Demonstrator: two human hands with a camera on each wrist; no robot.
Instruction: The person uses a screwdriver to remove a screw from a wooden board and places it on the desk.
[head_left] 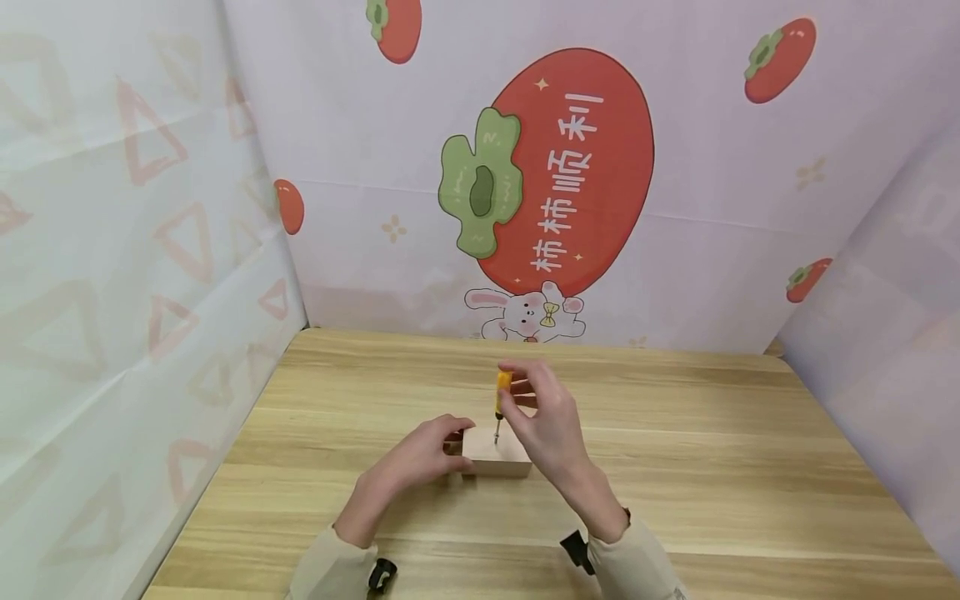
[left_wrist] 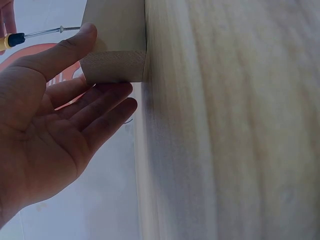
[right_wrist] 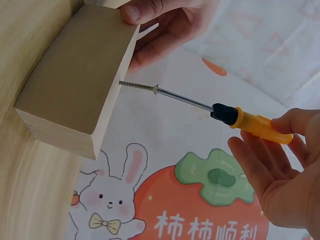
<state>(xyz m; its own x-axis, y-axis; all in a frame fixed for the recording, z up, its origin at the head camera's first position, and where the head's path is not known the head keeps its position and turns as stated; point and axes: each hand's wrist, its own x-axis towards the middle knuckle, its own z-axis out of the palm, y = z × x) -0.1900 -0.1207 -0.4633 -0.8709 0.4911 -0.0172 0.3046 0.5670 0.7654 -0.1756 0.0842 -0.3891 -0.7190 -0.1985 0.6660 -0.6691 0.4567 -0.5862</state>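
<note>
A pale wooden block (head_left: 491, 468) lies on the table, steadied at its left end by my left hand (head_left: 420, 454). In the left wrist view the thumb presses one long side of the block and the fingers reach round the opposite side. My right hand (head_left: 553, 425) pinches the yellow handle of a screwdriver (right_wrist: 262, 129) above the block. The screwdriver's shaft meets the head of a screw (right_wrist: 140, 87), whose tip touches the block's top face. Most of the screw's thread shows outside the wood, and screw and shaft stand nearly in line.
The wood-grain table (head_left: 720, 450) stretches out on both sides of the block. Behind it hangs a cloth backdrop (head_left: 360, 267) with persimmon and rabbit prints. A white cloth (head_left: 97, 333) with triangle prints borders the left, and another pale cloth (head_left: 892, 333) the right.
</note>
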